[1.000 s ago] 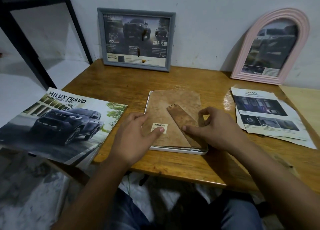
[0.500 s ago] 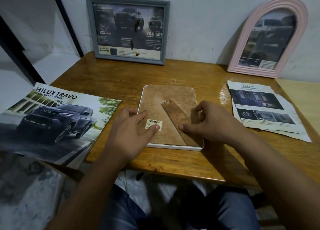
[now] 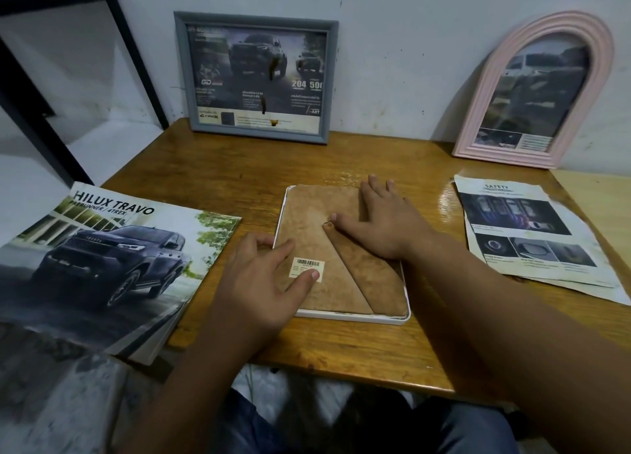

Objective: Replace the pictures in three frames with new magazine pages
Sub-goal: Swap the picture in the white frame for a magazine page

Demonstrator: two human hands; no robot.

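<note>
Nearest the camera, two bare forearms reach over the front edge of the wooden table (image 3: 218, 177). The left hand (image 3: 269, 279) lies flat and spread on the lower left of the brown backing board (image 3: 307, 224) of a white frame (image 3: 355, 316) that lies face down at the middle of the table; its thumb tip presses on the small barcode sticker (image 3: 306, 266), and its fingers curl over the frame's left rim. The right hand (image 3: 382, 224) also lies flat with fingers extended, gripping nothing, its palm over the upper part of the fold-out stand strip (image 3: 368, 279) and its fingertips reaching the frame's top right corner. To the left, a Hilux Travo magazine (image 3: 112, 259) hangs partly over the table's edge, well apart from the frame. To the right, loose magazine pages (image 3: 532, 235) headed "Safety" lie flat on the table. Farther back, a grey rectangular frame (image 3: 256, 76) with a truck advertisement stands leaning against the white wall, and at the far right a pink arched frame (image 3: 536, 88) holding another car picture leans against the same wall.
</note>
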